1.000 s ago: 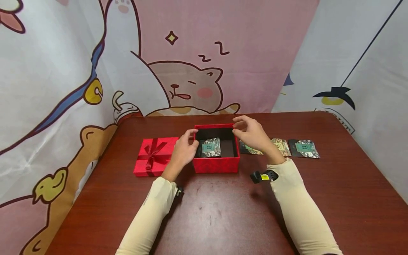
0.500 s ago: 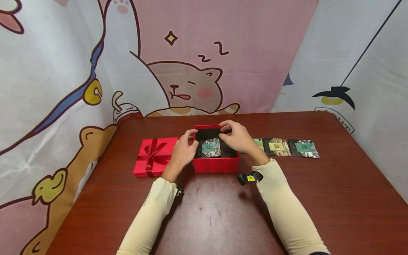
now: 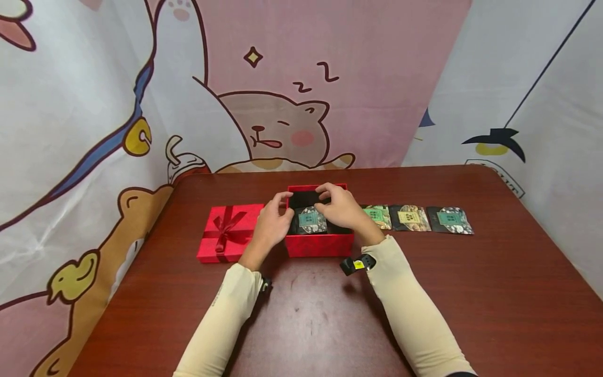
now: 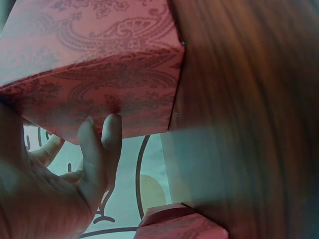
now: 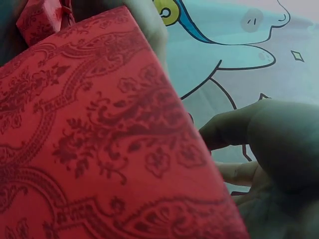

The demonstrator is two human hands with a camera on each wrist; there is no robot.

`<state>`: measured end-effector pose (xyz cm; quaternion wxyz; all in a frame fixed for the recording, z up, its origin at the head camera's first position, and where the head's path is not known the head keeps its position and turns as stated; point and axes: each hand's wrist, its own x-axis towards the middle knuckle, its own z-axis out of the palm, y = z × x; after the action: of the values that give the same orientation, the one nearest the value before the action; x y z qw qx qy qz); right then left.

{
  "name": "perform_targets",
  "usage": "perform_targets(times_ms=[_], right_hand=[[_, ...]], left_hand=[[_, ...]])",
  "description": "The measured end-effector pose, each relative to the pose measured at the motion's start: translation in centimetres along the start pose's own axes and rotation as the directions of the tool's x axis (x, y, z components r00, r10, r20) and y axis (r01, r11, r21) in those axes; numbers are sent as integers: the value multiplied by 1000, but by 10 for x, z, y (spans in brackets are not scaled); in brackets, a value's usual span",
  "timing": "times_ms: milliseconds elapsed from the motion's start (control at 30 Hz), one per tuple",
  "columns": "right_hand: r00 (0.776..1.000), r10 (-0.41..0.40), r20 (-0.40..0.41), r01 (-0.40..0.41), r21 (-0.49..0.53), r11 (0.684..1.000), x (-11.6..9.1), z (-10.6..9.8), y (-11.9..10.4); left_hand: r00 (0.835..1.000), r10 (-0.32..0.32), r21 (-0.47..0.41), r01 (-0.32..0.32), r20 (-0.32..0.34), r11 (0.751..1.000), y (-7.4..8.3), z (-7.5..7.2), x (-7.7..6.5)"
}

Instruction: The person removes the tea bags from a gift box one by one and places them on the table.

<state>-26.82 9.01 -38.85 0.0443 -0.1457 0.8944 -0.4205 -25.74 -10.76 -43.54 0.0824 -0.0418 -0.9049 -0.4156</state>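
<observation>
An uncovered red patterned gift box [image 3: 319, 245] with a dark interior stands on the table in the head view. Inside, at its left, is a dark sachet [image 3: 312, 220] with a teal label. My left hand [image 3: 272, 220] holds the box by its left side, thumb at the rim; in the left wrist view its fingertips [image 4: 113, 124] touch the patterned outer wall. Over the right part of the box is my right hand [image 3: 343, 209], thumb and fingers curved and apart, close to the sachet's right edge. Whether they touch the sachet cannot be seen.
The red lid [image 3: 228, 233] with a ribbon bow lies left of the box. To the right, in a row, lie a green-labelled sachet [image 3: 378, 215], a yellow-labelled sachet [image 3: 411, 217] and a teal-labelled sachet [image 3: 450, 219]. A cartoon-printed cloth [image 3: 377, 104] hangs behind the table.
My right hand has moved left from the box's right rim to above its interior, uncovering the green-labelled sachet. The left hand and the box stay where they were.
</observation>
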Motion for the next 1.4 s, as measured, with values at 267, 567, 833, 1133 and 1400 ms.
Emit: perform_targets(times_ms=[267,567,833,1133,1400], right_hand=[[998,53,28,-51,-55,997,3,8,-1],[993,120,13,-119,-69,991,6,16,-2],[989,148,22,-144,-115,983,10,24,-1],[984,168,55,-162,-97,982,9,26,1],[989,149,18,-147,-78,986,9,27,2]], left_hand=[[1000,4,-5,-4,8,1000,-1,0,-1],[1000,16,-9,-16,2,1000,1,2,1],[1000,-1,-19,1,-2,1000,-2,0,1],[1000,-8,-18,8,-1,1000,-2,0,1],[1000,-9,-11,9,3,1000,-1,0,1]])
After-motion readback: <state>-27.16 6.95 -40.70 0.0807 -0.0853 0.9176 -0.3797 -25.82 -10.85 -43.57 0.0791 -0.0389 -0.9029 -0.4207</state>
